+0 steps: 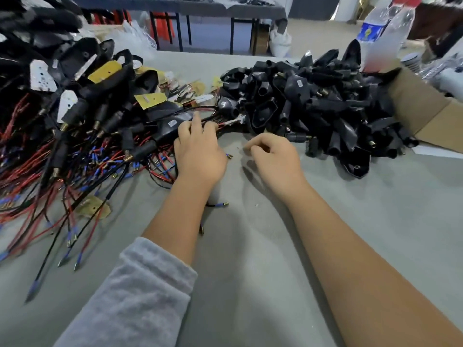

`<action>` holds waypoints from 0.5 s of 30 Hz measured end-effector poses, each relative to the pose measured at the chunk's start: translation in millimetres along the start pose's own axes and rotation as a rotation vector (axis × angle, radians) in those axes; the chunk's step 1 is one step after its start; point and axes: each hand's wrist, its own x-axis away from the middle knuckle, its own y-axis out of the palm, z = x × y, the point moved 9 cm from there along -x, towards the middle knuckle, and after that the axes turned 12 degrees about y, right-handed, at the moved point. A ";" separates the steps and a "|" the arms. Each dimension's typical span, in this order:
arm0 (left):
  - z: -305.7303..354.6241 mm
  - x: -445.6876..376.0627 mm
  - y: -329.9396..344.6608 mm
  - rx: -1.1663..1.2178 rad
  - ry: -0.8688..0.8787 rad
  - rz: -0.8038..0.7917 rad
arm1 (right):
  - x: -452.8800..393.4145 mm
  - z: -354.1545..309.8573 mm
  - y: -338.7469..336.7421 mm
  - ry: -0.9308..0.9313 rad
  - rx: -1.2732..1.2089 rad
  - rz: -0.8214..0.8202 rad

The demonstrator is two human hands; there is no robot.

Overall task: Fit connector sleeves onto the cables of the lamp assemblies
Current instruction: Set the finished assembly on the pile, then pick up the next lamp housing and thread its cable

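Observation:
A heap of black lamp assemblies (82, 101) with red and black cables and blue-tipped connectors covers the left of the grey table (250, 246). My left hand (200, 151) reaches into that heap, its fingers resting on a black lamp housing (172, 123) and its cables; whether the fingers close round anything is hidden. My right hand (273, 156) hovers just right of it, fingers loosely curled with fingertips together, nothing visible between them. A pile of black housings and sleeves (313, 103) lies at the right. Loose blue-sleeved cable ends (220, 204) lie under my left wrist.
A cardboard box flap (426, 113) lies at the right behind the black pile. Clear plastic water bottles (383, 31) stand at the back right. Another table (200, 8) stands across the room. Yellow and white circuit boards (150, 100) poke out of the left heap.

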 end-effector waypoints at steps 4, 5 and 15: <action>1.7 0.2 9.8 -0.075 0.023 -0.068 | 0.9 -1.4 5.2 -0.019 0.007 -0.021; 0.5 0.0 8.9 -0.085 0.015 -0.058 | 1.5 -2.9 5.6 -0.037 0.026 -0.022; 5.5 3.6 -23.4 0.085 -0.018 0.199 | 5.0 -6.1 5.4 -0.049 0.014 -0.058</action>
